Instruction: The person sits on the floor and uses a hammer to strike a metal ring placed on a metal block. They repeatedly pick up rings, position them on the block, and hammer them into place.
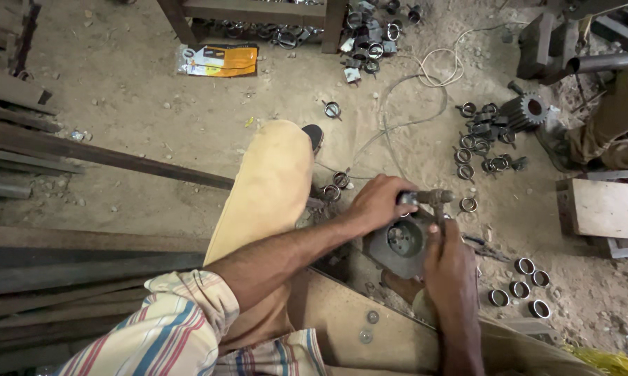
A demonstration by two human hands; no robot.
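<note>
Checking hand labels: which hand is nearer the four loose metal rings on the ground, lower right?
Right. The right hand lies just left of the rings; the left hand is farther up-left, on the grey metal block.

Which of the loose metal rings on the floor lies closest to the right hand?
The single ring just right of the tool, lying alone beside the right hand. The cluster of four rings sits farther right, lower down.

block (404,244): dull grey metal | rings (519,287): shiny metal | floor (133,83): rough sandy

A flat rectangular packet (218,60), orange with white and black patches, lies on the dirt floor (133,90) well beyond the left hand (378,203).
</note>
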